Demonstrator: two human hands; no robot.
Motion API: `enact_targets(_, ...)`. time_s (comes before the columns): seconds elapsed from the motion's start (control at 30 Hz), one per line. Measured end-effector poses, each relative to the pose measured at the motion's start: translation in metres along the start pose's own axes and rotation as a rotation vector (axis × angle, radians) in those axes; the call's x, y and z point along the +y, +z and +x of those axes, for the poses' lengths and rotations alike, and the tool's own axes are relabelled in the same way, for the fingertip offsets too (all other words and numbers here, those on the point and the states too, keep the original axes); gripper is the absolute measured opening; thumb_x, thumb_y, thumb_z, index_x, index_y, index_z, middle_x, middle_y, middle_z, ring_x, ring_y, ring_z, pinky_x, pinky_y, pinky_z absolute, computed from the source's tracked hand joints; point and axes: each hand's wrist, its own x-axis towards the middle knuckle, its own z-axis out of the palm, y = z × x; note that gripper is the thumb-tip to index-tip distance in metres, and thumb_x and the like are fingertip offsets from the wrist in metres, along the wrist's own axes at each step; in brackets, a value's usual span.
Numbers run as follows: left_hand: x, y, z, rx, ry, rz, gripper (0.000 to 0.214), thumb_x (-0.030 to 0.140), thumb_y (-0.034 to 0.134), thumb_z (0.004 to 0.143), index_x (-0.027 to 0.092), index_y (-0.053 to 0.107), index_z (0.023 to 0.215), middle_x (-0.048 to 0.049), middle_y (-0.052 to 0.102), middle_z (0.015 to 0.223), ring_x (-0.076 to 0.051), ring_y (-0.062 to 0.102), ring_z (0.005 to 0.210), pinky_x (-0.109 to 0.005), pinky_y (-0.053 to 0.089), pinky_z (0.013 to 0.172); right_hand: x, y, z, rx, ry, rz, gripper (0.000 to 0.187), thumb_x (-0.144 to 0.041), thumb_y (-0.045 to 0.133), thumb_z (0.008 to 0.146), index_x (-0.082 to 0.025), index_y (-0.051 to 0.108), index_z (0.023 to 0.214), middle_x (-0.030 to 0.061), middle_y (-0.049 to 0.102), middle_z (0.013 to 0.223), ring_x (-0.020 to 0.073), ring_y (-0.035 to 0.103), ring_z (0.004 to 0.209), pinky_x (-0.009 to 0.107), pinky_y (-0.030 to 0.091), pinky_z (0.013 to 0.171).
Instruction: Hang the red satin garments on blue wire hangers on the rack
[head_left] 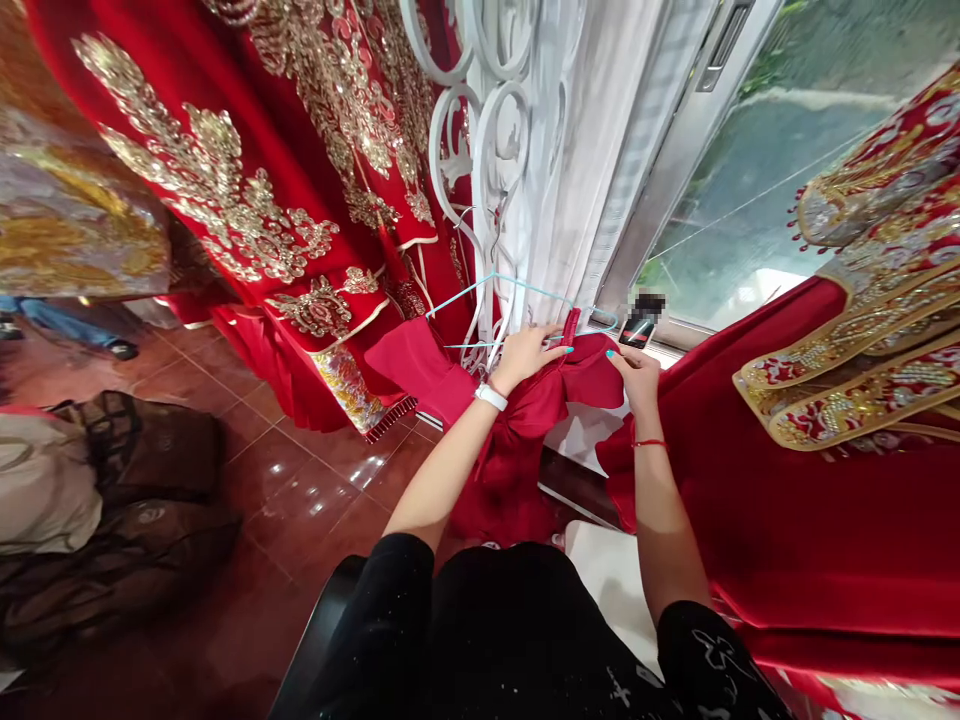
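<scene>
My left hand [525, 355] is closed on the top of a plain red satin garment [517, 440] where it hangs from a light blue wire hanger [495, 285]. The hanger's hook goes up into a white scrolled metal rack [487, 130]. My right hand [636, 375] grips the garment's other shoulder and also holds a small dark phone-like thing [639, 328] between thumb and fingers; its upper part is blurred. A white band sits on my left wrist, a red string on my right.
Red gowns with gold embroidery [247, 180] hang at the left and another [862, 350] at the right. A window [750, 190] and white curtain [592, 130] are ahead. Dark bags [127, 500] lie on the red tiled floor [300, 500]. A white seat [607, 570] is below.
</scene>
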Motion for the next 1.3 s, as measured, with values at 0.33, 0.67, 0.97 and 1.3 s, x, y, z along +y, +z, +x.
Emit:
enact_targets(0.33,0.007,-0.001,0.006,-0.024,-0.093,-0.074,0.016,0.031,0.069,0.096,0.021,0.075,0.106,-0.0031,0.078,0.112,-0.021,0.069,0.106,-0.026,0.044,0.083,-0.010,-0.013,-0.008,0.221,-0.040,-0.029,0.026,-0.043,0.080,0.066,-0.018,0.076,0.073,0.0017,0.075,0.075,0.0193,0.068,0.074,0.036,0.058,0.076)
enact_targets(0.67,0.006,0.005,0.006,-0.024,-0.036,-0.094,0.022,0.032,0.066,0.097,0.020,0.077,0.112,-0.0037,0.077,0.101,-0.021,0.068,0.096,-0.027,0.042,0.080,-0.047,-0.002,0.026,0.205,-0.343,-0.153,0.016,-0.033,0.075,0.074,-0.018,0.076,0.074,0.0031,0.070,0.075,0.0175,0.066,0.072,0.029,0.055,0.064)
enact_targets(0.97,0.005,0.000,0.007,-0.078,-0.001,-0.079,0.023,0.036,0.066,0.097,0.023,0.078,0.112,-0.0010,0.078,0.099,-0.019,0.068,0.093,-0.025,0.042,0.076,-0.068,-0.012,0.060,-0.219,-0.340,-0.192,0.010,-0.023,0.080,0.070,-0.020,0.070,0.067,0.0002,0.067,0.071,0.0153,0.064,0.069,0.027,0.054,0.064)
enact_targets(1.3,0.025,0.007,0.004,0.048,-0.110,-0.025,0.017,0.026,0.062,0.094,0.021,0.077,0.099,-0.0057,0.079,0.099,-0.025,0.071,0.099,-0.030,0.046,0.083,-0.086,0.049,0.029,-0.164,-0.497,-0.186,0.017,-0.031,0.068,0.089,-0.021,0.071,0.075,0.0044,0.069,0.082,0.0205,0.066,0.082,0.036,0.056,0.082)
